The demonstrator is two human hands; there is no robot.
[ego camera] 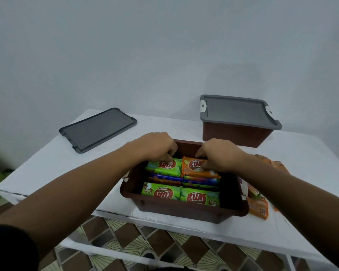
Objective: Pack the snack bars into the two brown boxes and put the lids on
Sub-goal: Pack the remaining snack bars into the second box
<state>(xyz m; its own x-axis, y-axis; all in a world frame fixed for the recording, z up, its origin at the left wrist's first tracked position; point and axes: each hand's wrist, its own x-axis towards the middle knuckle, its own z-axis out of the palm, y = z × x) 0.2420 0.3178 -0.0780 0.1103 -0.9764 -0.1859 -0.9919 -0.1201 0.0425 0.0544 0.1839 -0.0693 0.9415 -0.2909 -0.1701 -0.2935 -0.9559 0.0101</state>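
On the white table [47,169] against a pale wall, a person reached both bare arms into the open brown box [184,210] standing at the near edge. The left hand [155,147] was bent over the far left corner, its fingers curled down onto a green snack bar [160,169]. The right hand [221,155] gripped an orange snack bar [192,171] just beside it, thumb on the far side and fingers curled onto the wrapper. Both bars lay on top of blue-wrapped bars [164,178] in the box's far half. Two more green bars [202,197] lay side by side along the near wall.

Loose snack bars [259,208] sat on the table just right of the open box, partly hidden by the right forearm. The second brown box [235,133] stood at the far right with its grey lid [235,112] on. A spare grey lid [98,129] lay flat at the far left, well apart from both boxes.
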